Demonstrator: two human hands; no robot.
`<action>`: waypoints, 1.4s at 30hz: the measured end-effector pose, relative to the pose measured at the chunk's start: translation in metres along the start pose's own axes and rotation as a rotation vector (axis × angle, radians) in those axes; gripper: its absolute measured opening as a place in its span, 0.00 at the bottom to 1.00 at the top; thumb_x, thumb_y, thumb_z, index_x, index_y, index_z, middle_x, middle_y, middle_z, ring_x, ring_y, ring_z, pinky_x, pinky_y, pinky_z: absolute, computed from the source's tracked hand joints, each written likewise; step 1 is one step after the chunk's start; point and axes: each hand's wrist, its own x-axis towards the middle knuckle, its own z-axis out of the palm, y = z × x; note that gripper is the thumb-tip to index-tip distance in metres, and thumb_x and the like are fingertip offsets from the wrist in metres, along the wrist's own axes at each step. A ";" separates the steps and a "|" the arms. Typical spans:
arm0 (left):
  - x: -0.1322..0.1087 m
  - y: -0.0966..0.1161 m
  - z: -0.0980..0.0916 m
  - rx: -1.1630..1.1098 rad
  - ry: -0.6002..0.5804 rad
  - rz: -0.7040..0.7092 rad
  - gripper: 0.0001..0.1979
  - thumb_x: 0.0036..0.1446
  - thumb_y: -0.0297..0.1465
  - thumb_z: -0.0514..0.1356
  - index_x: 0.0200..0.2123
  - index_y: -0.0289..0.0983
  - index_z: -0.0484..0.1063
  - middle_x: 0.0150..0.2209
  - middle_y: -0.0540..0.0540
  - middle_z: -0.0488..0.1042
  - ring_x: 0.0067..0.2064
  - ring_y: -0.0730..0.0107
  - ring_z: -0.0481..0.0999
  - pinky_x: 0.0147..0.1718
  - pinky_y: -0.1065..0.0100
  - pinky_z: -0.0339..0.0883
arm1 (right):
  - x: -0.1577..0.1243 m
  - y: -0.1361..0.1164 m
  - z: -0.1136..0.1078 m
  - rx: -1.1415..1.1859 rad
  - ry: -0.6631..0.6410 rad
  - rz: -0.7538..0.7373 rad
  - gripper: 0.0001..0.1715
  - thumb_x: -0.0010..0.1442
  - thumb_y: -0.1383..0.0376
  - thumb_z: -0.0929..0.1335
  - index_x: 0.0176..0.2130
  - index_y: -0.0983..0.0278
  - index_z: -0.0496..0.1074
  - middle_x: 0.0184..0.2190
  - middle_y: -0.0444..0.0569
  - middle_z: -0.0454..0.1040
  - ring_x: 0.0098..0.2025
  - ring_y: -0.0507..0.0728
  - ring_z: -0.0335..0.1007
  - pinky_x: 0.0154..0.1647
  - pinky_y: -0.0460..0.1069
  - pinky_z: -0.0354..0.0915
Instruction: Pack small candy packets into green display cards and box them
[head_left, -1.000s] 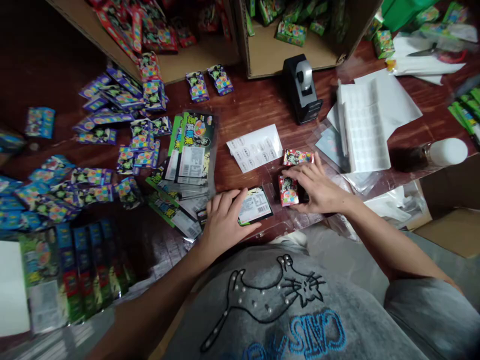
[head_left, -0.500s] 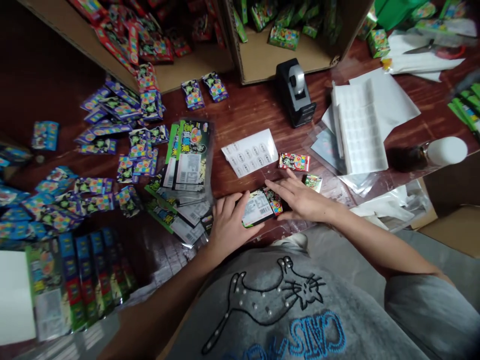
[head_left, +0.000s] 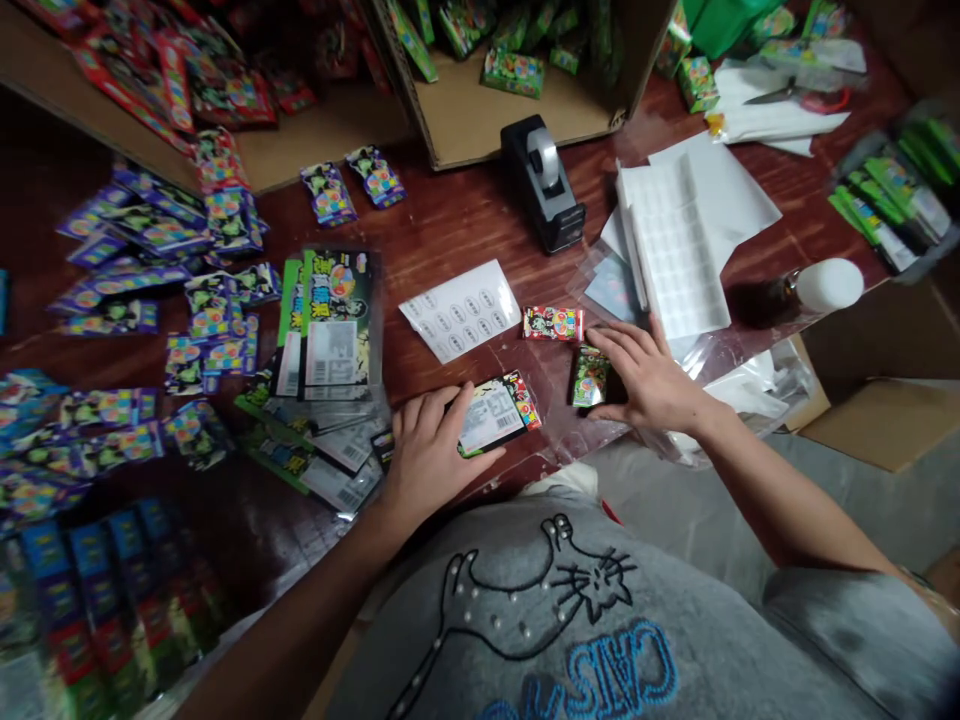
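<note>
dark wooden worktop (head_left: pixel 465 230), littered with small packets. at the near edge the bagged card (head_left: pixel 491 415) is pinned flat under the open left hand (head_left: pixel 424 455). just right of it, the green packet (head_left: pixel 589 375) is touched by the loosely spread right hand (head_left: pixel 649 380), no grip closed. the bag is best held flat and steady.

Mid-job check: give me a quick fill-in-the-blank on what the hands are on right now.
The right hand touches the ____ packet.
The left hand rests on a card printed with a ____.
The red packet lies ____ the sticker sheet and the right hand.
Missing: green; barcode; between.
</note>
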 end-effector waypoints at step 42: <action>0.025 0.007 -0.006 -0.719 0.296 -0.362 0.33 0.70 0.35 0.62 0.74 0.48 0.57 0.64 0.38 0.74 0.63 0.51 0.76 0.59 0.47 0.74 | 0.094 -0.049 0.016 0.729 0.192 0.039 0.31 0.71 0.49 0.71 0.67 0.57 0.68 0.55 0.53 0.81 0.53 0.61 0.81 0.58 0.61 0.78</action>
